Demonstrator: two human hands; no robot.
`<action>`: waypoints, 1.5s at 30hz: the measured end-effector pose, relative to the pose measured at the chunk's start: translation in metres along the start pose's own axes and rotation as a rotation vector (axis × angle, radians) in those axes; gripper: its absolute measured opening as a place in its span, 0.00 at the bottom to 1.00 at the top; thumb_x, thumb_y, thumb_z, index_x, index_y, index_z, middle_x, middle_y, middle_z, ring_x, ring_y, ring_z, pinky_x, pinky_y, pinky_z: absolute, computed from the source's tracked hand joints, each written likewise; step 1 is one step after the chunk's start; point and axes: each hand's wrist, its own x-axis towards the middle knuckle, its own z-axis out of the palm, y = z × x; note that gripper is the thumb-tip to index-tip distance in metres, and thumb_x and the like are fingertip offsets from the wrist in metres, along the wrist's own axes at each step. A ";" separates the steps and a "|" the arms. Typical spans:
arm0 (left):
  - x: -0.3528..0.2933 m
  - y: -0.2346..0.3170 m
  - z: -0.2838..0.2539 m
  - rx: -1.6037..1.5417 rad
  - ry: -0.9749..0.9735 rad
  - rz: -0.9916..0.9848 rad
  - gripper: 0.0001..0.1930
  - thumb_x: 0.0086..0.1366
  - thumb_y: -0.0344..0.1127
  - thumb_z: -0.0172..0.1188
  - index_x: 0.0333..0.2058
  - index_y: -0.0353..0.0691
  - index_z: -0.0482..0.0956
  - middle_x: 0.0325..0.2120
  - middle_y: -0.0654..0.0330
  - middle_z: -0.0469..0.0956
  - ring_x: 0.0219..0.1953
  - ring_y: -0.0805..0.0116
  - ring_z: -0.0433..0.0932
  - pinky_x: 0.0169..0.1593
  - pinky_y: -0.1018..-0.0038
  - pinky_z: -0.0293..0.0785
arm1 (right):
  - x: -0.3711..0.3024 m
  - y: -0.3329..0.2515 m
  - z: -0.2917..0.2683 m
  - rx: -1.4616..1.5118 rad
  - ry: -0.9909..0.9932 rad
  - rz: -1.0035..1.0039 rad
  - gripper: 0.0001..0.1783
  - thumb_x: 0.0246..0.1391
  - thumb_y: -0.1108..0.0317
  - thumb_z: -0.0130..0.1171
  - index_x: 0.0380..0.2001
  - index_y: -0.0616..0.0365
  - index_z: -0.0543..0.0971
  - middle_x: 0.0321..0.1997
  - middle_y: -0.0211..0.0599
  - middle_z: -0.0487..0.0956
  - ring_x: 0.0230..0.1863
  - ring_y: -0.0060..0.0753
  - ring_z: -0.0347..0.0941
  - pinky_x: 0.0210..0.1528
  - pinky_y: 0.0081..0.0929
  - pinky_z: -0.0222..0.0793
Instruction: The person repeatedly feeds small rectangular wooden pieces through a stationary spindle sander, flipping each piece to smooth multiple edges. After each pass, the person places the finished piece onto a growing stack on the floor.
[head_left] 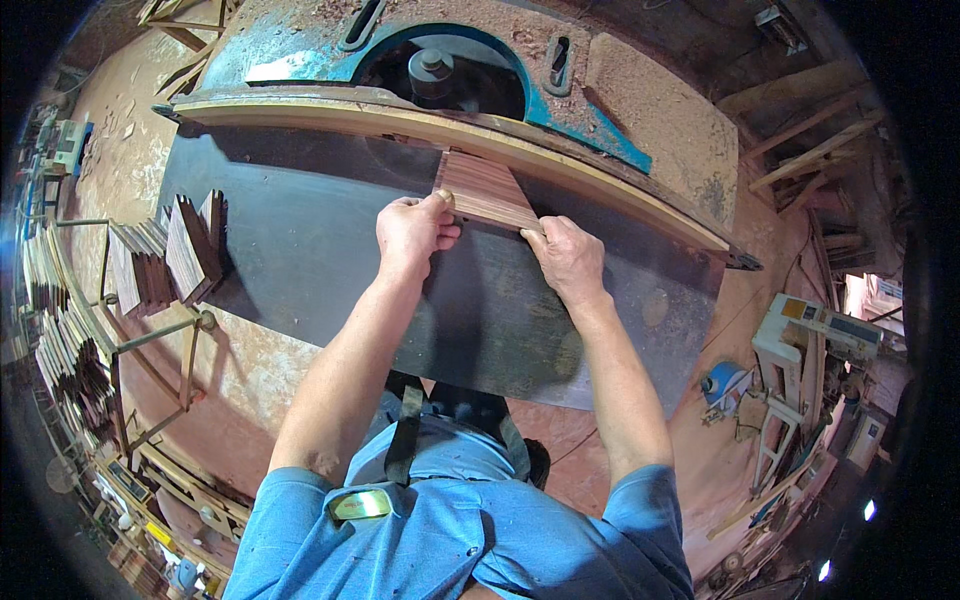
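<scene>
A reddish-brown striped wooden board (487, 187) lies on the dark machine table (330, 250), its far end against the pale wooden fence (380, 119). On the board's left near corner my left hand (415, 230) is closed, thumb on top. My right hand (567, 255) pinches the right near corner, fingers curled. Behind the fence, a dark spindle (432, 70) sits in the round opening of a teal guard (540, 105). Whether the board touches the cutter is hidden by the fence.
Several notched wooden pieces (190, 245) stand stacked at the table's left edge, with more on a metal rack (125, 345) beyond. Wood shavings (650, 90) cover the machine's back. A white machine part (785, 345) and a blue container (722, 383) are at the right.
</scene>
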 end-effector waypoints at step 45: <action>0.014 0.007 -0.018 0.015 0.004 0.001 0.12 0.64 0.37 0.66 0.33 0.34 0.76 0.27 0.57 0.78 0.24 0.68 0.80 0.25 0.76 0.77 | 0.008 -0.020 0.012 0.031 0.035 0.017 0.16 0.51 0.56 0.68 0.24 0.54 0.75 0.25 0.36 0.77 0.27 0.44 0.79 0.27 0.40 0.76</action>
